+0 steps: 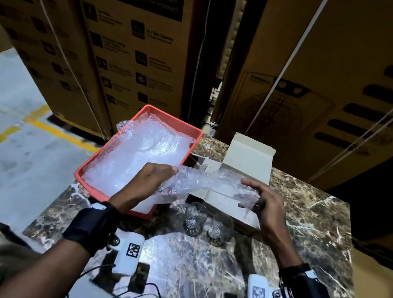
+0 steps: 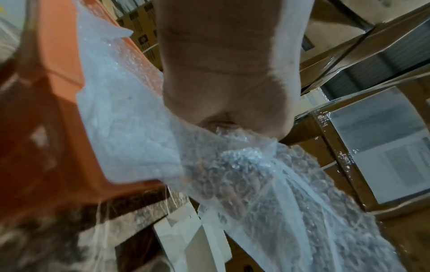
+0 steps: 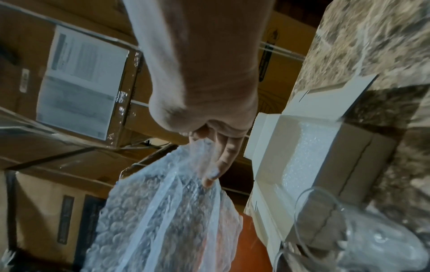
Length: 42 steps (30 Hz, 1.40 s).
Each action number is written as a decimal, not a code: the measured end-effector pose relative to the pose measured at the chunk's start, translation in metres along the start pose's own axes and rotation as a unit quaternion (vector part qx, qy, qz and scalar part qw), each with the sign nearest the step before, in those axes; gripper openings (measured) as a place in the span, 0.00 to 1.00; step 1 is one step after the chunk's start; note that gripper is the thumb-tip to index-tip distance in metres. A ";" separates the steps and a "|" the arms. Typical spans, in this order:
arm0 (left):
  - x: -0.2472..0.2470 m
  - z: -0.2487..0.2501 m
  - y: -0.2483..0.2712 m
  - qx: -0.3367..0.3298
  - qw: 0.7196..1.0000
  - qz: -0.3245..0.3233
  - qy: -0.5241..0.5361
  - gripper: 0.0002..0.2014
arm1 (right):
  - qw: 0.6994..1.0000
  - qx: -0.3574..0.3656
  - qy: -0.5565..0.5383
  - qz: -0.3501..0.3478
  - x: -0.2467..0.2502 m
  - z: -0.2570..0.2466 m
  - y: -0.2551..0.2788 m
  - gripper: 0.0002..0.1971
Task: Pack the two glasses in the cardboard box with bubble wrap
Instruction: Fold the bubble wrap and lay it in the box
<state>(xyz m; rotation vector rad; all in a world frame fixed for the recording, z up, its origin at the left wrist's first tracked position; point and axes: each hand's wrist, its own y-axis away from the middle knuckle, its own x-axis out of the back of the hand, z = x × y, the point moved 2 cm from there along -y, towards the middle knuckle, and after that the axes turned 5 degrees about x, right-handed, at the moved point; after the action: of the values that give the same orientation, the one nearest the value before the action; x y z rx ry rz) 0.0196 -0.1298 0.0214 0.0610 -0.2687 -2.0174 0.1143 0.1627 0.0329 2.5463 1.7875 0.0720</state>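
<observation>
Marble tabletop [image 1: 307,216] (crinkly bubble wrap [image 1: 205,183])

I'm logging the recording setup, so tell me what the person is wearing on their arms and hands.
Both forearms are bare, with no sleeves and no gloves. Each wrist carries a wide black strap: left wrist strap, right wrist strap. A white box-shaped camera unit is clipped to each strap, left unit and right unit, each marked with a square black-and-white tag.

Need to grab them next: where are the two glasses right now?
In the head view, the two glasses stand together on the marble table, just in front of the open cardboard box, right of the orange tray.
</observation>
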 end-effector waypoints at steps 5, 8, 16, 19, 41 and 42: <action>-0.040 -0.010 0.005 0.061 0.997 -0.039 0.034 0.28 | 0.999 -0.030 0.023 0.001 0.044 0.018 0.026 0.30; -0.065 -0.011 0.012 0.086 0.993 -0.069 0.030 0.22 | 0.998 -0.026 0.063 0.017 0.071 0.030 0.044 0.29; -0.134 -0.012 0.034 0.196 0.957 -0.107 0.185 0.26 | 0.987 -0.055 0.069 0.135 0.119 0.042 0.083 0.05; -0.150 -0.024 0.037 0.205 0.940 -0.147 0.231 0.26 | 0.982 -0.055 0.095 0.151 0.133 0.047 0.094 0.20; -0.212 -0.077 0.045 0.256 0.950 -0.176 0.042 0.09 | 0.929 -0.258 0.104 0.244 0.216 0.123 0.135 0.35; -0.211 -0.081 0.043 0.253 0.955 -0.154 0.026 0.07 | 0.929 -0.262 0.103 0.240 0.215 0.120 0.138 0.36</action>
<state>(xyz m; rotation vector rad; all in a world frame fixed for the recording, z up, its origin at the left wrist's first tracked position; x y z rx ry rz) 0.1650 0.0274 -0.0640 0.5057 -0.7780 -2.2009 0.3234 0.3185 -0.0753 2.5425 0.9488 0.7417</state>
